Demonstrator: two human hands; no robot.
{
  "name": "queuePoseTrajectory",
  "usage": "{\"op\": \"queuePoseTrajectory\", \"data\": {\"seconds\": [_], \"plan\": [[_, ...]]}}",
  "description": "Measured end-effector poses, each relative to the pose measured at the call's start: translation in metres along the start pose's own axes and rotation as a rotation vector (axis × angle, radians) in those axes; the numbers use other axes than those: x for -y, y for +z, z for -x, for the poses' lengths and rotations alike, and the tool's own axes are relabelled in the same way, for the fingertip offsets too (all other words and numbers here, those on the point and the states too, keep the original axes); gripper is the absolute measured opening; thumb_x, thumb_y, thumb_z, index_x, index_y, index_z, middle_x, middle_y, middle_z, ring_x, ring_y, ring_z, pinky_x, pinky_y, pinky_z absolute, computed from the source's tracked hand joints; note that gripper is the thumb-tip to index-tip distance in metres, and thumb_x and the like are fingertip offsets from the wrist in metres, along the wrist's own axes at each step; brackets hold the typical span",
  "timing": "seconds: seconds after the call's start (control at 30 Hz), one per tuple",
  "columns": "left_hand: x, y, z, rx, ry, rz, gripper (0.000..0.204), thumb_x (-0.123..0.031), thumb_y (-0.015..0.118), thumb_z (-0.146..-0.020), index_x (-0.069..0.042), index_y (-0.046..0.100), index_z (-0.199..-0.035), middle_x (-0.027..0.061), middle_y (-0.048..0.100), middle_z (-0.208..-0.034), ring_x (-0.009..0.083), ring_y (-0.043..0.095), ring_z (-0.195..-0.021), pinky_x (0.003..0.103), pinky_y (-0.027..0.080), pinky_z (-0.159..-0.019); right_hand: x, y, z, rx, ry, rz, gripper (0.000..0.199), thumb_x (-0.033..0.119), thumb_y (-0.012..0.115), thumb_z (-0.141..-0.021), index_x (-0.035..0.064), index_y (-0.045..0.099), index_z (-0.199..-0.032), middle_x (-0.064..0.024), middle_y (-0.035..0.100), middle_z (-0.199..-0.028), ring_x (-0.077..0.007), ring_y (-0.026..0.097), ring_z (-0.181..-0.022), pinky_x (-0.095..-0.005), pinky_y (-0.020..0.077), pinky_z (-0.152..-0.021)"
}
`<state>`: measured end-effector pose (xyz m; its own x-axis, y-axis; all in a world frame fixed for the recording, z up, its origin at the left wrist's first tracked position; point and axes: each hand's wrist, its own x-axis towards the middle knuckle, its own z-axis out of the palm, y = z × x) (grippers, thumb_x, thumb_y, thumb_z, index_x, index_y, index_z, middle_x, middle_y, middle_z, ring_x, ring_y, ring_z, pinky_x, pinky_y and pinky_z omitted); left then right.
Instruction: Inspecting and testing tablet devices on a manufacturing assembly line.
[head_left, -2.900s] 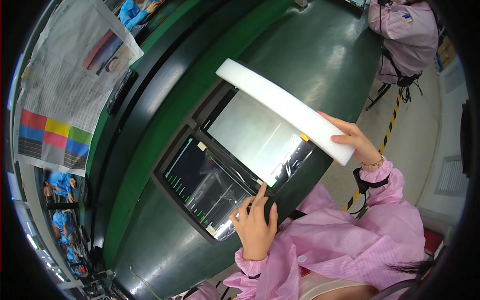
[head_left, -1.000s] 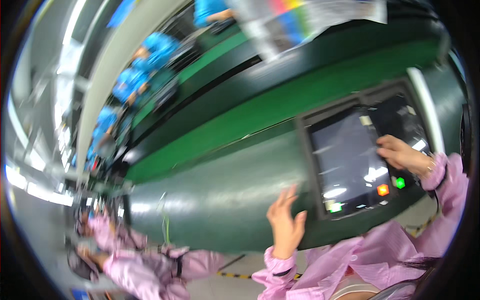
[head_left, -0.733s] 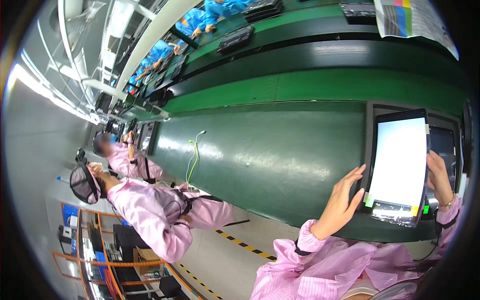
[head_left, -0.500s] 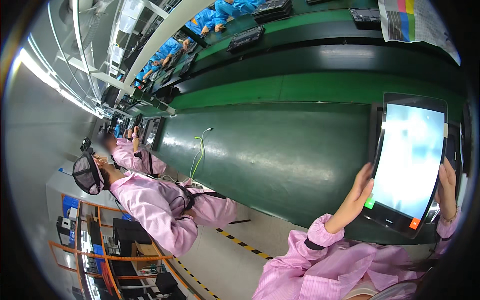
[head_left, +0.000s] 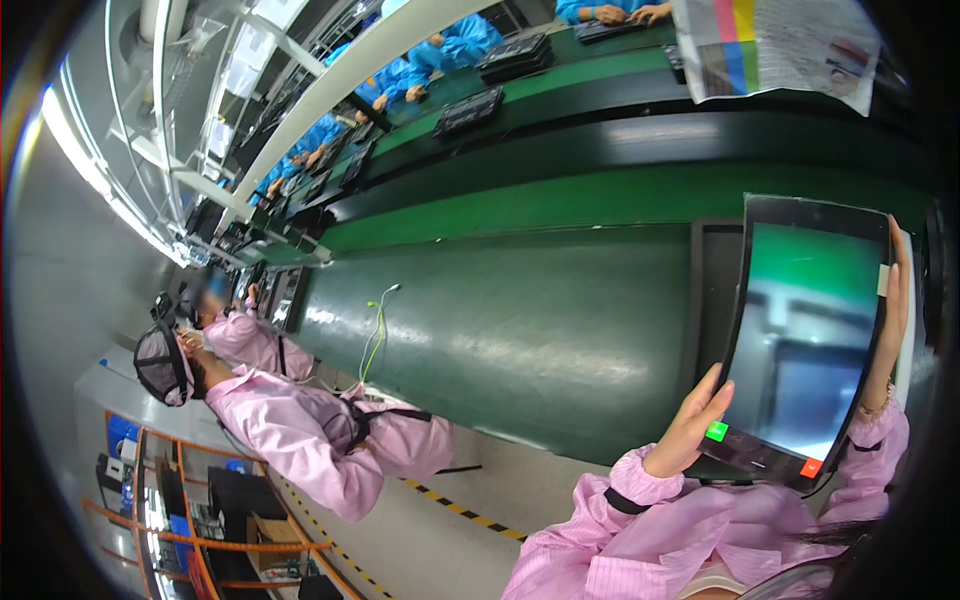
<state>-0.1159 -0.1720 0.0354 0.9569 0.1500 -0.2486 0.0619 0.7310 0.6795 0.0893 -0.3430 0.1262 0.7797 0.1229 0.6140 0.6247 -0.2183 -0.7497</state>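
A black-framed tablet (head_left: 810, 330) is held up and tilted at the right side, a blurred green, grey and blue picture on its screen. It has a green sticker and an orange-red sticker near its lower edge and a pale tab on its right edge. My left hand (head_left: 693, 415) grips its lower left edge, thumb toward the front. Along the right edge lies my right hand (head_left: 893, 300), fingers extended up the side; part of it is hidden behind the tablet. Just behind the tablet, a dark rectangular tray (head_left: 718, 270) rests on the green bench.
The green bench (head_left: 500, 340) carries a white and green cable (head_left: 378, 335). Beyond runs a line with dark flat units (head_left: 468, 112) and blue-sleeved workers. A printed sheet (head_left: 770, 50) hangs at the far right. Pink-clothed people (head_left: 290, 430) sit at left, near an orange-framed rack (head_left: 220, 545).
The screen has gone from bright white-blue to a darker green and grey picture. My right hand has moved up along the tablet's right edge. The whole view has shifted slightly.
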Motion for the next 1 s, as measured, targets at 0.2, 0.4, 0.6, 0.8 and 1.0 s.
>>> {"op": "queuePoseTrajectory", "data": {"seconds": [0.2, 0.4, 0.6, 0.8, 1.0], "plan": [[0.000, 0.012, 0.012, -0.168, -0.108, -0.124, 0.055, -0.018, 0.052, -0.099, 0.003, 0.030, -0.144, 0.0055, 0.051, -0.130, 0.0124, 0.050, -0.115, 0.025, 0.040, -0.095, 0.023, -0.022, 0.002, -0.042, 0.093, -0.197, 0.044, 0.027, 0.035, -0.102, -0.0037, 0.053, -0.128, -0.0122, 0.053, -0.131, -0.0200, 0.045, -0.126, -0.0292, 0.0286, -0.108], [-0.010, 0.037, 0.009, -0.054, 0.123, -0.076, 0.039, -0.017, 0.049, -0.098, 0.000, 0.045, -0.133, 0.0098, 0.058, -0.123, 0.0209, 0.057, -0.110, 0.033, 0.045, -0.094, 0.006, -0.047, 0.005, 0.133, 0.275, -0.470, 0.035, 0.033, 0.047, -0.102, 0.0023, 0.062, -0.098, 0.0047, 0.056, -0.078, -0.0017, 0.049, -0.069, -0.0189, 0.0392, -0.062], [-0.031, 0.053, -0.003, -0.045, 0.254, -0.127, 0.042, -0.019, 0.050, -0.098, 0.001, 0.044, -0.134, 0.0095, 0.059, -0.121, 0.0194, 0.058, -0.107, 0.032, 0.046, -0.092, 0.018, -0.054, 0.004, 0.377, 0.318, -0.673, 0.045, 0.039, 0.038, -0.103, -0.0011, 0.060, -0.108, -0.0047, 0.065, -0.095, -0.0108, 0.062, -0.087, -0.0273, 0.0506, -0.080], [-0.046, 0.060, -0.022, -0.399, 0.643, -0.403, 0.044, -0.023, 0.049, -0.100, 0.005, 0.044, -0.133, 0.0115, 0.055, -0.124, 0.0189, 0.057, -0.107, 0.031, 0.047, -0.092, 0.035, -0.050, -0.014, 0.577, 0.322, -0.728, 0.042, 0.034, 0.042, -0.103, -0.0046, 0.058, -0.107, -0.0098, 0.065, -0.099, -0.0148, 0.063, -0.095, -0.0314, 0.0524, -0.087], [-0.089, 0.038, -0.045, -0.316, 0.674, -0.303, 0.030, -0.024, 0.044, -0.100, 0.000, 0.054, -0.115, 0.0104, 0.062, -0.105, 0.0209, 0.062, -0.086, 0.034, 0.053, -0.072, 0.051, -0.025, -0.071, 0.552, 0.180, -0.711, 0.040, 0.018, 0.045, -0.101, 0.0017, 0.036, -0.136, -0.0186, 0.063, -0.116, -0.0252, 0.068, -0.097, -0.0342, 0.0559, -0.085]]}}
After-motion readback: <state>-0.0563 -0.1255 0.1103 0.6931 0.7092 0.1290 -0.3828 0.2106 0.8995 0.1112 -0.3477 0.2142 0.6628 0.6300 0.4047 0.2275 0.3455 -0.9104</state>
